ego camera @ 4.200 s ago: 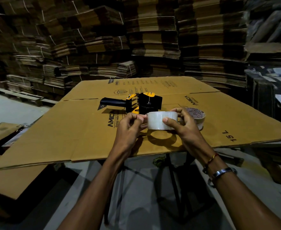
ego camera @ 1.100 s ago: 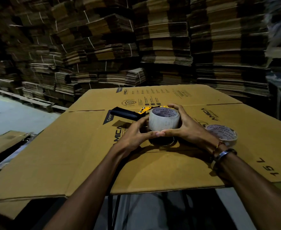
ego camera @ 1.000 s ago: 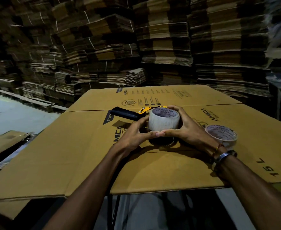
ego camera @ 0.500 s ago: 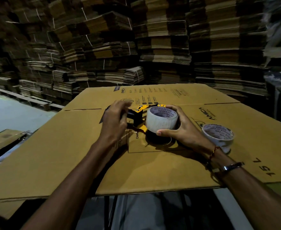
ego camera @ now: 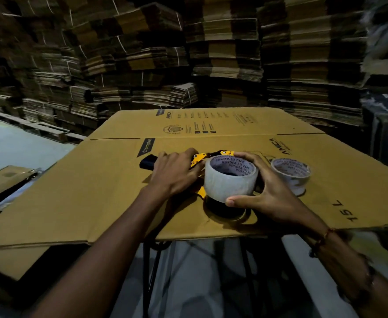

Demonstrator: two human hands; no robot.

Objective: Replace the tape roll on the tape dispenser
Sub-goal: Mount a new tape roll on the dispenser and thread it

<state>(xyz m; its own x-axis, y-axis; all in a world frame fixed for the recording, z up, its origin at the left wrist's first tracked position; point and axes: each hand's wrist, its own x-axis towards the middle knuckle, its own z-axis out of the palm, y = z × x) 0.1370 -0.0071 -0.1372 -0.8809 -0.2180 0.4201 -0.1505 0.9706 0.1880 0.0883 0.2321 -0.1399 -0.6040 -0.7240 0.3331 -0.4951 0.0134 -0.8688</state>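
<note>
Tape roll [ego camera: 230, 180], clear, printed inner core facing up, sits on the black-and-yellow tape dispenser [ego camera: 199, 159] lying on its side on the flattened cardboard sheet [ego camera: 96, 191] that covers the counter. My right hand [ego camera: 266, 191] has its grip curled around the roll: thumb on the near lower rim, fingers wrapped over the far right side. My left hand [ego camera: 177, 173] lies over the dispenser body with fingers bent around it, just beside the roll's left edge; the black handle [ego camera: 147, 162] sticks out past my knuckles to the left. How far the roll is seated on the hub I cannot tell; the base is in shadow.

Second roll [ego camera: 290, 174], thinner, stands near my right hand, apart from it, toward the sheet's right side.

Edges: near edge of the cardboard runs just under both wrists; a flap seam crosses behind the dispenser. Bare cardboard lies to the left of the handle and beyond the seam. Right of the second roll the sheet carries a printed "15 L" mark [ego camera: 344, 211]. Stacks of flat cartons [ego camera: 211, 53] wall in the far side; grey floor [ego camera: 16, 143] shows at left.
</note>
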